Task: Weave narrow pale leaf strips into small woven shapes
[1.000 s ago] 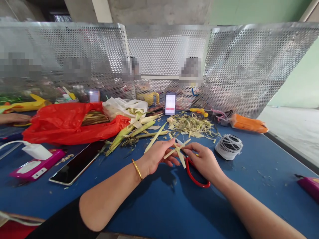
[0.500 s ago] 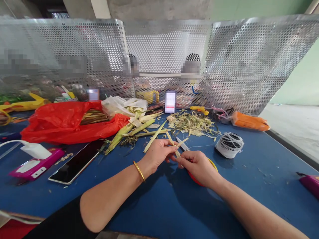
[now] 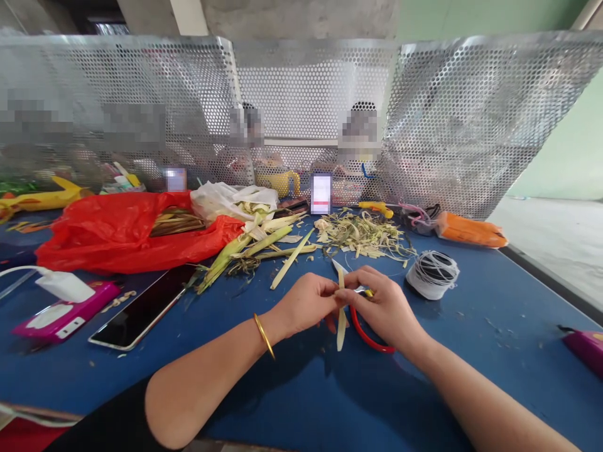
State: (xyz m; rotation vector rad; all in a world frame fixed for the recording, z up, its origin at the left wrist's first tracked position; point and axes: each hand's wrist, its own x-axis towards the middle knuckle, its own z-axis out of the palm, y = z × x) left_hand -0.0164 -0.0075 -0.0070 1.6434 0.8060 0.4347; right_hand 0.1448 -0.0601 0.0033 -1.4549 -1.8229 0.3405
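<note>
My left hand and my right hand meet over the blue table, both closed on a small piece made of pale palm-leaf strips that hangs down between them. My right hand also carries red-handled scissors, whose loop curves under the palm and whose blade tip shows above the fingers. A gold bangle circles my left wrist. A spool of white thread stands just right of my right hand.
Green and yellow leaf stalks, a heap of leaf trimmings and a red plastic bag lie behind my hands. A dark phone and a pink case lie at left. A perforated metal screen backs the table.
The leaf piece was a spread cross held up flat; it has turned and now hangs edge-on, pointing down. Both hands have drawn closer together and slightly toward me.
</note>
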